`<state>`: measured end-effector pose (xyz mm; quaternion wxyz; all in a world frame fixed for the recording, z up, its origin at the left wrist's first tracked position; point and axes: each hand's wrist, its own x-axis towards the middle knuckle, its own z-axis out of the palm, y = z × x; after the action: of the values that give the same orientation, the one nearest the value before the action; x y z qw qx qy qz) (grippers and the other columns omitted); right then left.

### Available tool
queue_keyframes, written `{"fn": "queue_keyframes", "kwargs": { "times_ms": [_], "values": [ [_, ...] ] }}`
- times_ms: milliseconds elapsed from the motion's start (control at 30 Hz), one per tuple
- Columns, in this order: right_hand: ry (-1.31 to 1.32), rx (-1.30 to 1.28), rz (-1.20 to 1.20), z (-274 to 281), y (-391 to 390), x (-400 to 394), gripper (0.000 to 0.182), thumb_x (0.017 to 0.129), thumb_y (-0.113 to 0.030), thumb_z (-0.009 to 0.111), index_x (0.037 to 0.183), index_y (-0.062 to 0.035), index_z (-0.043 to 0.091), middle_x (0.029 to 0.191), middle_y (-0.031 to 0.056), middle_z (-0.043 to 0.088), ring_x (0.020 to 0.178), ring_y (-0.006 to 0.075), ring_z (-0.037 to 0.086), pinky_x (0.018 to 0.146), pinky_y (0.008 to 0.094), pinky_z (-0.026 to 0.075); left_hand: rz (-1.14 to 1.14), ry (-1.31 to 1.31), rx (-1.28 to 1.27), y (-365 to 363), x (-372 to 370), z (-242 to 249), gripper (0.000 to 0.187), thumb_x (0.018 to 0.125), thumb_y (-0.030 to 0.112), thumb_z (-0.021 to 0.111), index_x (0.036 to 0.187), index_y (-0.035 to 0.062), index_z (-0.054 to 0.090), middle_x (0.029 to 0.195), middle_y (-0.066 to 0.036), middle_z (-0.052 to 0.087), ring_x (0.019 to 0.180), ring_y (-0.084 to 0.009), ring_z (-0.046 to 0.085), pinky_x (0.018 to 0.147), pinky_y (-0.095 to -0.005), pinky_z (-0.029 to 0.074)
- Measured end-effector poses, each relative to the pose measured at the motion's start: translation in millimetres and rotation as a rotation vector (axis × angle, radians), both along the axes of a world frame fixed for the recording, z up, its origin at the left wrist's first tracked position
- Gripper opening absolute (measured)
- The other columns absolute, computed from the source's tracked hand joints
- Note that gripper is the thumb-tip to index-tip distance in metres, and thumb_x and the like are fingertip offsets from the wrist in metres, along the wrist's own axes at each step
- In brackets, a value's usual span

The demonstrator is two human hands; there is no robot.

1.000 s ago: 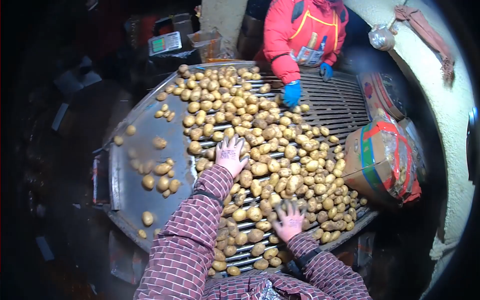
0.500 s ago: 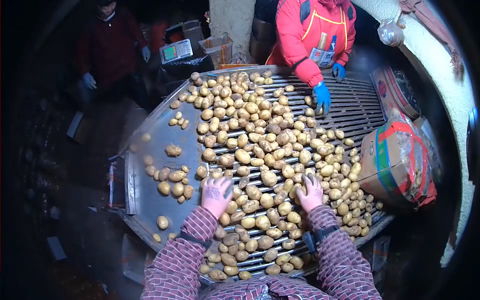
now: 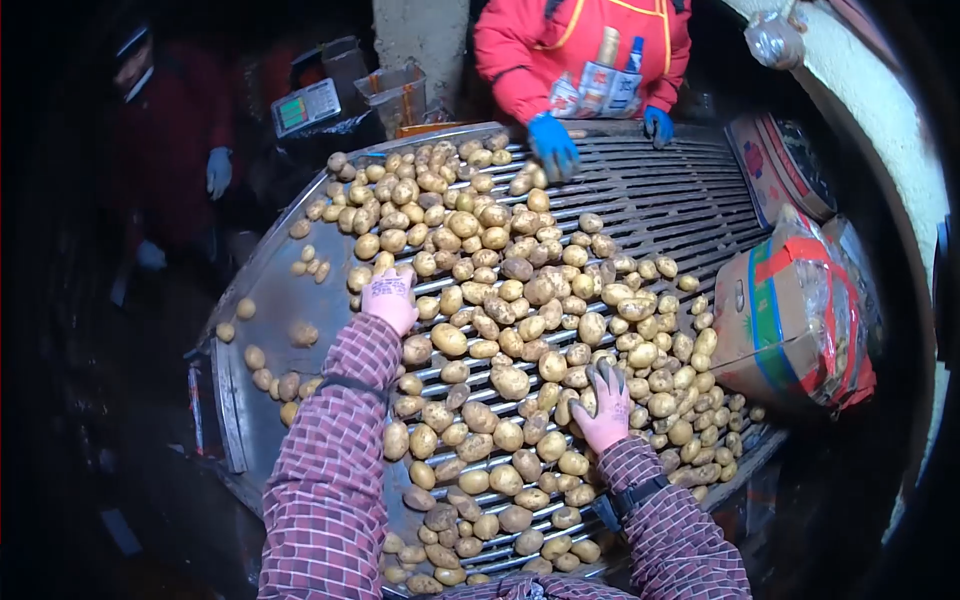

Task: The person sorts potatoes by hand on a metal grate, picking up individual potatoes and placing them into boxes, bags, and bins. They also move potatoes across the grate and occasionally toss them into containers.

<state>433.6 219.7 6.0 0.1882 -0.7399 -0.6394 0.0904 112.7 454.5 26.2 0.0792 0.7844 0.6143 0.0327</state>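
Potatoes (image 3: 449,340) lie thickly over a slatted metal grate (image 3: 650,185). My left hand (image 3: 390,299), in a pale pink glove with greyish fingertips, reaches out palm down at the grate's left side. Its fingers are partly seen, stretched forward against potatoes, and nothing shows gripped in it. At the lower right, my right hand (image 3: 606,408), gloved alike, rests on the potatoes with its fingers spread. Potatoes touch it on several sides.
Opposite me a person in a red jacket (image 3: 520,55) reaches a blue glove (image 3: 553,146) to the far potatoes. Another person (image 3: 175,150) stands at left. A carton (image 3: 745,325) sits on the right edge; a scale (image 3: 306,107) stands behind. Loose potatoes lie on the metal side plate (image 3: 330,385).
My left hand has moved forward and left along the potatoes. My right hand is slightly nearer me, still spread. The opposite person's blue glove has shifted left, and the camera view has turned.
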Motion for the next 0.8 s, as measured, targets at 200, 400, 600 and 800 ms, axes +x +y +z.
{"fn": "queue_keyframes", "kwargs": {
  "times_ms": [200,400,600,800],
  "values": [
    [-0.047,0.023,0.000,1,1,-3,0.065,0.072,-0.037,0.070,0.129,-0.0137,0.050,0.137,0.0146,0.042,0.127,0.0396,0.035,0.104,0.0512,0.031,-0.133,0.139,-0.063,18,88,15,0.035,0.089,0.017,0.049,0.123,0.0164,0.056,0.115,-0.017,0.054,0.108,-0.0307,0.056,0.087,-0.0442,0.048],
    [0.048,-0.014,0.021,10,1,0,0.067,0.071,-0.031,0.071,0.132,-0.0136,0.048,0.139,0.0120,0.043,0.129,0.0413,0.033,0.107,0.0501,0.028,-0.044,0.096,-0.220,56,114,-21,0.039,0.086,0.023,0.057,0.122,0.0079,0.051,0.116,-0.022,0.057,0.108,-0.0343,0.058,0.092,-0.0426,0.047],
    [0.065,0.043,0.009,6,0,2,0.057,0.071,-0.032,0.069,0.123,-0.0119,0.053,0.135,0.0082,0.047,0.127,0.0383,0.035,0.105,0.0501,0.029,-0.017,-0.054,-0.168,26,81,-14,0.045,0.081,0.021,0.064,0.122,0.0084,0.048,0.105,-0.020,0.063,0.104,-0.0314,0.061,0.087,-0.0427,0.049],
    [-0.161,-0.259,0.316,43,-15,-2,0.042,0.073,-0.034,0.067,0.109,-0.0130,0.060,0.109,0.0067,0.061,0.105,0.0285,0.053,0.099,0.0484,0.033,-0.077,-0.700,-0.045,-57,-9,-44,0.056,0.080,0.016,0.068,0.130,0.0090,0.043,0.110,-0.015,0.061,0.098,-0.0250,0.063,0.085,-0.0356,0.051]
  ]
}}
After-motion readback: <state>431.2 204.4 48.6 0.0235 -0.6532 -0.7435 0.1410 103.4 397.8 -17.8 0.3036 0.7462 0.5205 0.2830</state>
